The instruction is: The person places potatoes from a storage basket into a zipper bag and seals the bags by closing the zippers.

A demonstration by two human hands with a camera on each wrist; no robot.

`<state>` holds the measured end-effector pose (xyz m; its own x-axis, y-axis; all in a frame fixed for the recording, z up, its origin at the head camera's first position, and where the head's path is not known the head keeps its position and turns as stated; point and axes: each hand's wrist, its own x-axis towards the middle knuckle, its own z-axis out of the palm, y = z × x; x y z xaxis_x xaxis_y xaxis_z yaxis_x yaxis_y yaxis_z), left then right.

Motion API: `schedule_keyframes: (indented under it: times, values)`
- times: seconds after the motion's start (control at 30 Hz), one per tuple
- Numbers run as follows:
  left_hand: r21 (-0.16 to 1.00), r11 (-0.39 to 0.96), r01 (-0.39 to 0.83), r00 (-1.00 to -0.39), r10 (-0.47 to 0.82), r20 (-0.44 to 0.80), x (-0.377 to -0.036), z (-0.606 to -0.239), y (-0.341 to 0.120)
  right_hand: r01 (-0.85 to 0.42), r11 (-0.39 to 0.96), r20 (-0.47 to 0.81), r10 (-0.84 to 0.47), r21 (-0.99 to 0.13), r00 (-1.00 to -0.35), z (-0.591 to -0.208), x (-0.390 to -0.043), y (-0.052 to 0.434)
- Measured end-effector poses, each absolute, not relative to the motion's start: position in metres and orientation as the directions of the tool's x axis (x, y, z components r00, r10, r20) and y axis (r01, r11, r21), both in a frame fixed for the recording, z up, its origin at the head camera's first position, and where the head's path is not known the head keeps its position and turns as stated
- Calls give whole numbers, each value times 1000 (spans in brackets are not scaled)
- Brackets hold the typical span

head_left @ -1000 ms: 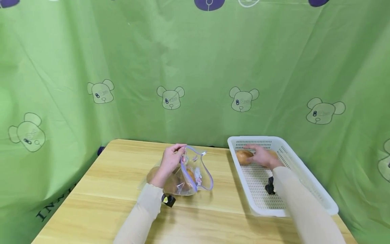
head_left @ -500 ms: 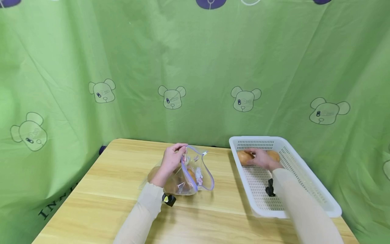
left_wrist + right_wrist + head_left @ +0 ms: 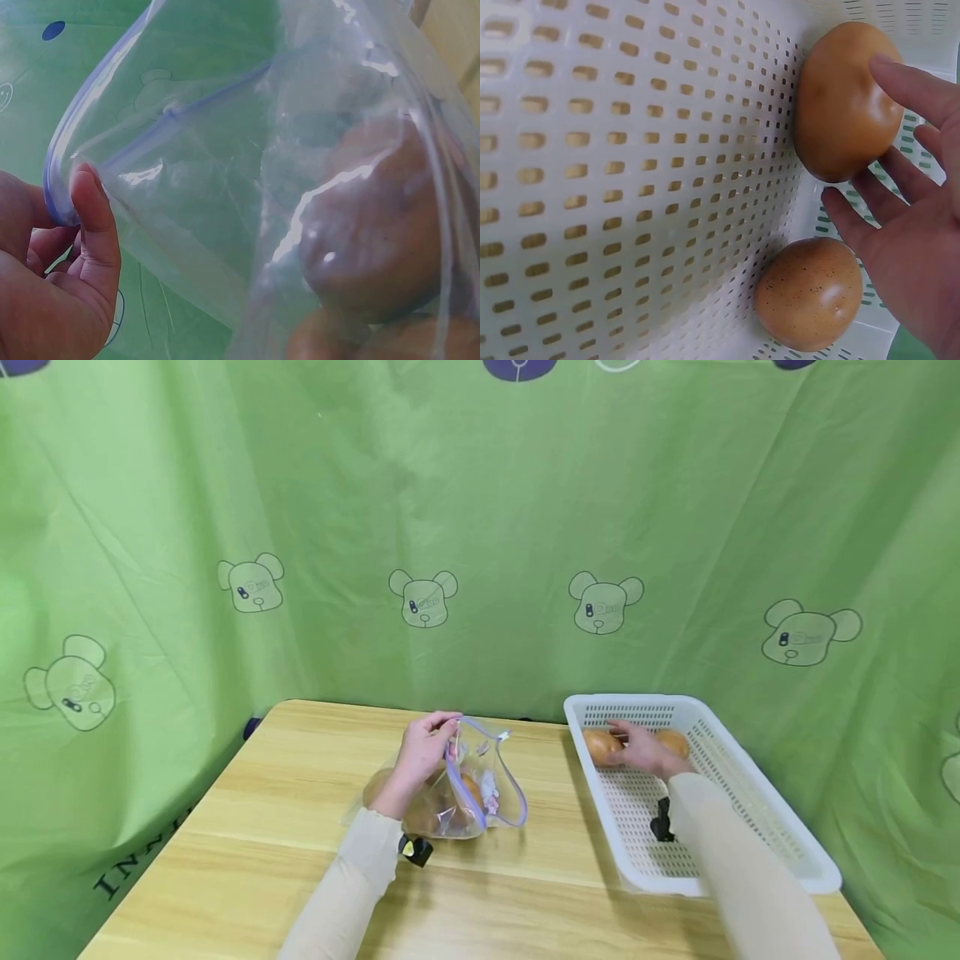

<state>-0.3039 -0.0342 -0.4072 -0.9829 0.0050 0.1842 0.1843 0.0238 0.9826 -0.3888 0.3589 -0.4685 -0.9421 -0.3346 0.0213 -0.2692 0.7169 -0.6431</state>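
Observation:
My left hand [image 3: 422,750] pinches the purple zip rim of a clear zip-lock bag [image 3: 444,820] between thumb and fingers. The bag's mouth gapes to the right. Several brown potatoes lie inside it, one plainly seen potato [image 3: 375,225] behind the creased plastic in the left wrist view. My right hand [image 3: 647,750] reaches into a white plastic basket [image 3: 600,814]. Its thumb touches a smooth oval potato [image 3: 847,101], while the other fingers, nearly straight, lie loosely spread by its near end. A second, speckled potato [image 3: 810,294] sits below that hand.
The basket stands on the right of a light wooden table [image 3: 277,777], the bag near the middle. A green curtain [image 3: 480,527] with bear prints hangs behind. Black wrist cameras sit at both cuffs, the right camera [image 3: 663,820] inside the basket.
My right hand has shifted slightly around the left potato in the basket, and its fingers have lifted a little in the last half second. The left hand and bag stay in place.

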Motion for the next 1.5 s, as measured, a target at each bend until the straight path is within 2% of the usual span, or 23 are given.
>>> schedule_keyframes:
  times: [0.17, 0.33, 0.67, 0.77, 0.97, 1.13, 1.27, 1.5]
  values:
    - [982, 26, 186, -982, 8, 186, -303, -408, -34, -270, 701, 4, -356, -659, -934, -471, -387, 361]
    - [983, 27, 181, -983, 7, 181, -302, -409, -33, -200, 731, -73, -323, -653, -943, -475, -387, 362]
    - [987, 33, 156, -988, 20, 156, -297, -398, -35, -177, 731, -88, -309, -659, -947, -468, -383, 363]
    - [987, 26, 161, -987, 5, 161, -299, -401, -35, -191, 724, -69, -313, -662, -947, -460, -380, 365]
    - [985, 25, 172, -985, -15, 172, -301, -405, -35, -221, 781, -13, -281, -585, -960, -437, -369, 369]
    - [987, 25, 160, -987, -22, 160, -300, -406, -35, -273, 740, 40, -316, -615, -948, -420, -359, 372]
    - [987, 16, 162, -986, -24, 163, -301, -407, -35, -318, 752, 77, -338, -578, -938, -407, -351, 375]
    - [986, 6, 165, -986, -22, 165, -300, -408, -33, -354, 718, 108, -366, -599, -924, -388, -335, 371]
